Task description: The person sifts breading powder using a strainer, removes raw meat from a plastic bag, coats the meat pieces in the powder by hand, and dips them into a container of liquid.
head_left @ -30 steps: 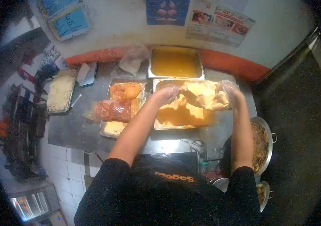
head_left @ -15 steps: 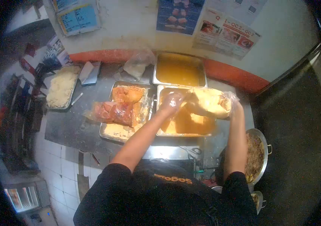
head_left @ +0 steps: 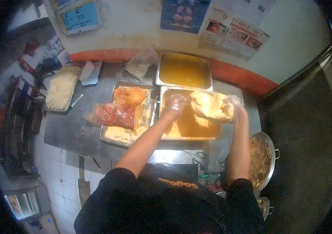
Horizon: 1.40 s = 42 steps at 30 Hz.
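The right hand (head_left: 236,110), in a clear plastic glove, grips the right end of a lumpy, pale yellow, coated piece of food (head_left: 210,105); its fingers look curled in around that end, though the glove and the piece partly hide them. The left hand (head_left: 176,104), likewise gloved, hovers just beside the piece's other end, seemingly apart from it; I cannot tell how far its fingers are open, and nothing shows in them. The piece hangs over a rectangular steel pan (head_left: 189,139) of orange-brown contents.

The main risk is a drop: the weight seems borne at 1 end only, and a loose, slick glove could let the coating slide. A fall here could splash the pan's contents or knock coating off. The piece also sits towards the pan's right side, so a drift outward could spill coating onto the grey metal table (head_left: 76,130).

Counted: 2 gloved hands, 1 held piece, 2 rectangular steel pans, the rear a deep pan of yellow-orange liquid (head_left: 183,70); 1 shallow metal tray (head_left: 111,142) bearing 1 orange-coated piece (head_left: 131,95) and 1 clear bag of red meat (head_left: 116,116); 1 heap of pale crumbs (head_left: 62,87); 1 clear bag with whitish contents (head_left: 138,69); 1 white pen (head_left: 77,100); 2 round metal pans, the larger (head_left: 274,156) nearer the table
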### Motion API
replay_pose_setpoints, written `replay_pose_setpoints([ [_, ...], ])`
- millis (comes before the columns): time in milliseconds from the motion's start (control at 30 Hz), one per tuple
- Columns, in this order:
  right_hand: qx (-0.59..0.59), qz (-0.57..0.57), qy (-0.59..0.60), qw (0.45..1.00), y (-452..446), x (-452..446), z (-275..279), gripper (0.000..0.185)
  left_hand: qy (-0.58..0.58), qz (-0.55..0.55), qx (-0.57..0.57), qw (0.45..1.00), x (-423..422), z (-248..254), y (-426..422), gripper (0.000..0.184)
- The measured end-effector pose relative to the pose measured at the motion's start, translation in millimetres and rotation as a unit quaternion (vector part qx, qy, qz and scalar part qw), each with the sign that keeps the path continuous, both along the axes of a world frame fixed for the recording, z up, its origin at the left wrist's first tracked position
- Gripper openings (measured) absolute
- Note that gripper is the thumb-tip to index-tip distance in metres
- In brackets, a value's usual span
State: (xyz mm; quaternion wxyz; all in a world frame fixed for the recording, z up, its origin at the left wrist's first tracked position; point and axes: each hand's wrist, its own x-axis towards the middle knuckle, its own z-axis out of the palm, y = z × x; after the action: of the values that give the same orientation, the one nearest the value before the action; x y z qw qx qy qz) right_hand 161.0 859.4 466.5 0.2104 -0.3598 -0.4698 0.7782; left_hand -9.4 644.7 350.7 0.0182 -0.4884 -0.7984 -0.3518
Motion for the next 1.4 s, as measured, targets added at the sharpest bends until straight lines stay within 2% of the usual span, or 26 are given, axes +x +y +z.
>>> replay_pose_setpoints([
  [33,0.009,0.009,-0.007,1.0,1,-4,1,0.026,-0.058,0.055,0.035,0.996,4,-1,4,0.018],
  [133,0.023,0.028,-0.033,0.999,-3,0,-3,0.025,-0.131,0.046,0.097,0.986,0,-1,0,0.018],
  [167,0.033,0.034,-0.039,0.998,-2,-2,3,0.024,-0.128,0.044,0.099,0.986,0,11,-3,0.018],
  [233,0.066,0.042,-0.04,0.996,-6,-2,14,0.023,-0.039,0.043,0.074,0.996,2,26,-13,0.016],
  [267,0.078,0.045,-0.043,0.995,-10,0,10,0.023,-0.039,0.042,0.071,0.996,-2,24,-14,0.016],
  [333,0.083,0.054,-0.044,0.994,-16,2,-1,0.022,-0.127,0.072,0.125,0.981,-3,25,-18,0.015],
  [367,0.079,0.061,-0.04,0.994,-14,0,-3,0.022,-0.062,0.046,0.092,0.993,-5,31,-25,0.014],
  [400,0.081,0.061,-0.037,0.994,-9,-3,-3,0.022,-0.06,0.046,0.094,0.993,-3,33,-24,0.014],
  [467,-0.042,0.075,-0.052,0.995,-10,-8,0,0.02,-0.016,0.073,0.107,0.991,-1,24,-23,0.015],
  [500,-0.046,0.073,-0.051,0.995,-15,-5,-4,0.02,-0.016,0.071,0.103,0.992,0,18,-25,0.015],
  [567,-0.019,0.024,-0.04,0.999,-36,-4,13,0.019,-0.166,0.106,0.121,0.973,-4,12,-23,0.014],
  [600,-0.003,0.0,-0.033,0.999,-39,-6,19,0.019,-0.164,0.104,0.123,0.973,-5,13,-22,0.014],
  [667,-0.087,0.06,-0.001,0.994,-34,-11,17,0.019,-0.065,0.088,0.096,0.989,-5,18,-29,0.013],
  [700,-0.085,0.072,0.024,0.993,-40,-1,7,0.019,-0.067,0.086,0.091,0.99,-5,19,-35,0.013],
  [800,-0.041,0.061,0.06,0.995,-47,-1,6,0.023,-0.059,0.113,0.046,0.991,-12,25,-38,0.011],
  [833,0.001,0.044,0.001,0.999,-56,-8,18,0.023,-0.039,0.111,0.075,0.99,-9,29,-44,0.011],
  [900,0.035,0.029,-0.06,0.997,-61,-10,11,0.024,-0.026,0.132,0.115,0.984,-7,30,-50,0.013],
  [967,-0.012,0.067,0.058,0.996,-44,-8,-32,0.022,-0.032,0.131,0.07,0.988,-10,30,-56,0.014],
  [1033,-0.05,0.03,0.091,0.994,-2,-15,-97,0.019,-0.07,0.139,0.043,0.987,-7,39,-57,0.015],
  [1100,-0.095,-0.009,0.122,0.988,-9,-12,-96,0.017,-0.052,0.126,0.048,0.989,-12,31,-60,0.016],
  [1167,-0.034,0.107,-0.038,0.993,-62,-5,-9,0.018,-0.032,0.109,0.058,0.992,-12,30,-61,0.017],
  [1200,-0.031,0.106,-0.037,0.993,-68,-3,6,0.018,-0.055,0.11,0.068,0.99,-7,34,-62,0.017],
  [1267,-0.006,0.058,-0.118,0.991,-76,1,20,0.02,-0.08,0.114,0.078,0.987,-6,34,-60,0.017],
  [1300,-0.06,0.092,-0.052,0.993,-65,12,-8,0.021,-0.063,0.115,0.054,0.99,-4,32,-60,0.017],
  [1333,-0.063,0.09,-0.052,0.993,-72,19,-2,0.021,-0.046,0.114,0.031,0.992,-4,31,-58,0.017],
  [1400,0.033,0.06,-0.047,0.997,-83,26,25,0.022,-0.049,0.106,0.037,0.992,0,37,-53,0.017],
])
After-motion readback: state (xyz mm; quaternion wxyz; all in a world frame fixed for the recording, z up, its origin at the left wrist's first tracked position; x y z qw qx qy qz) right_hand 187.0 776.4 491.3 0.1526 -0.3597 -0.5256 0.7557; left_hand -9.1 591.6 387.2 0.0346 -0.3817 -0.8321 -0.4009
